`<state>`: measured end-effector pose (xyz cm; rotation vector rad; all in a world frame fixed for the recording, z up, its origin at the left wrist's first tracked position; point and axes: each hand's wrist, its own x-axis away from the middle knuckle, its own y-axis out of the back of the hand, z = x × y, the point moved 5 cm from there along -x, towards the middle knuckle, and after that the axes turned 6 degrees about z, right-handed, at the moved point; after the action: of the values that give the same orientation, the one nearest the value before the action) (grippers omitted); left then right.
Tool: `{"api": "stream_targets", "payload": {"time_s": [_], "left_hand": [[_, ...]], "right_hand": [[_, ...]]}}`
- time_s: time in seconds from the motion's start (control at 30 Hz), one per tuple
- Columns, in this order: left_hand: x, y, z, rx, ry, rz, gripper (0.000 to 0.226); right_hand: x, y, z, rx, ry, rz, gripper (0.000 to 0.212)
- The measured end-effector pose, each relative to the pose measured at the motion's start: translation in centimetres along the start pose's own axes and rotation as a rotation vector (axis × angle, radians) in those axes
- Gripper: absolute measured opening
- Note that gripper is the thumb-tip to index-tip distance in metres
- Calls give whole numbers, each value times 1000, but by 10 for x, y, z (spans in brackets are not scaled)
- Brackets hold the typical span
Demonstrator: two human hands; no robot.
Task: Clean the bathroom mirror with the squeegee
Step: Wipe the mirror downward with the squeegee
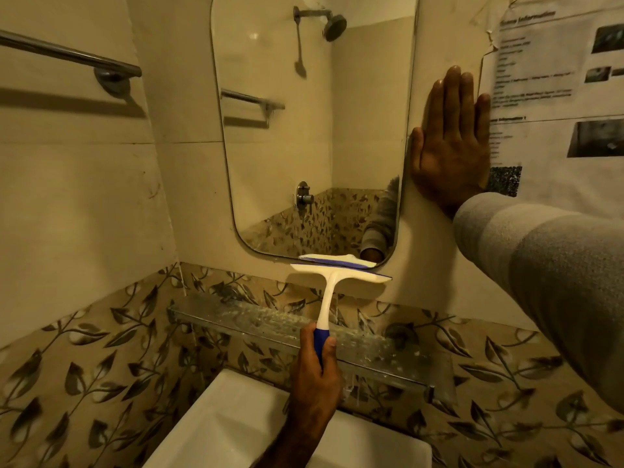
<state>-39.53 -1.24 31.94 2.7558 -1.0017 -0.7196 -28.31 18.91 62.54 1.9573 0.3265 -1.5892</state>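
Note:
The bathroom mirror (304,146) is tall with rounded corners and hangs on the tiled wall; it reflects a shower head and a towel rail. The squeegee (341,270) is white with a blue grip and a blue blade. Its head lies level at the mirror's bottom edge, toward the right corner. My left hand (315,376) is closed around the blue grip from below. My right hand (449,140) rests flat on the wall just right of the mirror, fingers up and spread, holding nothing.
A wet, spotted glass shelf (270,319) juts out under the mirror, right behind the squeegee handle. A white basin (236,427) sits below it. A metal towel bar (67,55) is at the upper left. A printed paper notice (557,79) is stuck on the right wall.

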Motion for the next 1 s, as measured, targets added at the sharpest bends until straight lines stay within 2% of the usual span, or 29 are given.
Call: {"api": "stream_targets", "payload": {"time_s": [0.6, 0.83, 1.0], "left_hand": [[-16, 10, -21, -23, -98, -77, 22], [-41, 22, -63, 46, -252, -153, 7], [-75, 43, -110, 80, -347, -215, 8]], "right_hand": [[0, 0, -1, -13, -1, -13, 64], [-3, 0, -5, -29, -7, -8, 65], [-1, -2, -3, -24, -12, 14, 66]]}}
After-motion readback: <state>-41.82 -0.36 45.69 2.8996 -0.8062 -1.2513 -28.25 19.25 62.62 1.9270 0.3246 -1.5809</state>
